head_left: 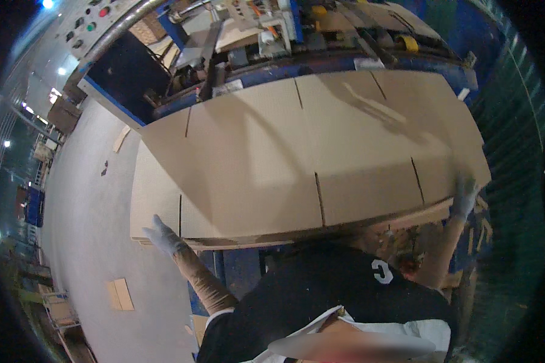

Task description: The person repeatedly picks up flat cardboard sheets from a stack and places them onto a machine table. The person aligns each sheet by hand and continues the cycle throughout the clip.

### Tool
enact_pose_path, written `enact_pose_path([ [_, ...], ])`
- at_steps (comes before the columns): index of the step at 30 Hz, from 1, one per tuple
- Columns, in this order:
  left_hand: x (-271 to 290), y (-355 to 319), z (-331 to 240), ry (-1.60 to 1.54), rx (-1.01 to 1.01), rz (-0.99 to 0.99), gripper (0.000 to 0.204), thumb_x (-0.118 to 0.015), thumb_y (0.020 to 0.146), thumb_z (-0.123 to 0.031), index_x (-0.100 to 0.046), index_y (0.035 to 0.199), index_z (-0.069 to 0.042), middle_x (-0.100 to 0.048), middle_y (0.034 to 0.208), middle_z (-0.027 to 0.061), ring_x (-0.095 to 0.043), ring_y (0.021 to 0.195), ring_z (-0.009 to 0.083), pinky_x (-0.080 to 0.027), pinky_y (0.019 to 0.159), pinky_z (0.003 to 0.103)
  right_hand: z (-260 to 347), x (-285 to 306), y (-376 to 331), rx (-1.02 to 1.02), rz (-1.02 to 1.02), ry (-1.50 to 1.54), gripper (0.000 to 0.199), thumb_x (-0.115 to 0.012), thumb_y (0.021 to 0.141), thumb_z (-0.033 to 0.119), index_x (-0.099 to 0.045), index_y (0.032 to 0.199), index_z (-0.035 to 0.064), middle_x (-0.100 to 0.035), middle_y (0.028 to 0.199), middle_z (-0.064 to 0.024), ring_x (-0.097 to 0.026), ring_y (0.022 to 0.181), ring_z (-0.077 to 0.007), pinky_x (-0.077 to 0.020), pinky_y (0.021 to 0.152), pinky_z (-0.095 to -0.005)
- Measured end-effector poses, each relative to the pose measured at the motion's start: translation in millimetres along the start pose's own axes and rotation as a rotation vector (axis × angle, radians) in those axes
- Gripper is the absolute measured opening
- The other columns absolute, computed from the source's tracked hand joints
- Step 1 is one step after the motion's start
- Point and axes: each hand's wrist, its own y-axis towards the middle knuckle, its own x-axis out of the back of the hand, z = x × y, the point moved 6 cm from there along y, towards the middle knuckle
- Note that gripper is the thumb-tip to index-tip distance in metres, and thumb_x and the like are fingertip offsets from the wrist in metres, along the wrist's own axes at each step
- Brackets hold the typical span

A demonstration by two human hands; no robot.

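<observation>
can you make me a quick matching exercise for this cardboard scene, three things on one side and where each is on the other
Things:
1. left hand
2. right hand
3. control panel

Places:
A. top left, above the machine
B. at the right near corner of the cardboard stack
C. under the left near corner of the cardboard stack

Pairs: 1-C, 2-B, 3-A

Cardboard stack [297, 157] in front of person; left hand [162, 237] at near-left corner, right hand [464, 196] at near-right edge, machine [272, 42] behind stack, control panel [88, 21] behind-left.
</observation>
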Motion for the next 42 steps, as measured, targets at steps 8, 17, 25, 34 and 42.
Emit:
enact_pose_path([
  [8,71.6,6.2,-36.3,-1.179,0.022,-0.042,0.066,-0.057,0.092,-0.028,-0.030,0.141,0.007,-0.033,0.142,0.0269,-0.037,0.130,0.0394,-0.034,0.107,0.050,-4.2,63.5,43.3,-0.382,-0.322,1.127,0.047,-0.059,0.091,0.027,-0.051,0.133,0.0094,-0.045,0.137,-0.0236,-0.044,0.127,-0.0353,-0.0372,0.104,-0.0408],
  [17,96.1,87.6,-60.1,-1.360,-0.310,0.271,0.055,-0.055,0.093,-0.018,-0.033,0.138,0.005,-0.035,0.139,0.0297,-0.039,0.127,0.0430,-0.029,0.112,0.053,-13.3,100.5,32.8,-1.008,-0.544,1.710,0.054,-0.065,0.087,0.027,-0.050,0.124,-0.0087,-0.056,0.126,-0.0157,-0.053,0.116,-0.0252,-0.0422,0.098,-0.0402],
  [25,33.4,73.9,-12.9,-0.923,-0.093,0.553,0.045,-0.058,0.085,-0.010,-0.051,0.127,0.004,-0.058,0.117,0.0135,-0.056,0.107,0.0231,-0.046,0.093,0.037,-12.5,212.7,35.3,-0.461,-0.416,1.764,0.033,-0.059,0.087,0.008,-0.057,0.119,0.0012,-0.059,0.120,-0.0121,-0.057,0.108,-0.0242,-0.0458,0.092,-0.0337],
  [34,37.3,-154.6,-118.0,-0.374,-0.948,0.810,0.049,-0.054,0.077,0.002,-0.057,0.126,-0.004,-0.053,0.134,0.0142,-0.049,0.124,0.0320,-0.035,0.105,0.045,132.1,267.8,-50.3,0.795,-0.051,0.966,0.031,-0.063,0.073,0.014,-0.067,0.103,0.0127,-0.064,0.117,-0.0092,-0.057,0.114,-0.0287,-0.0395,0.102,-0.0452],
  [42,2.6,-195.4,-160.6,0.147,-1.555,0.828,0.053,-0.056,0.077,-0.007,-0.056,0.128,-0.019,-0.051,0.136,0.0139,-0.045,0.126,0.0392,-0.027,0.108,0.056,165.1,257.9,-9.9,1.021,-0.088,0.901,0.035,-0.058,0.078,0.017,-0.062,0.113,0.0161,-0.058,0.128,-0.0084,-0.052,0.119,-0.0290,-0.0350,0.106,-0.0494],
])
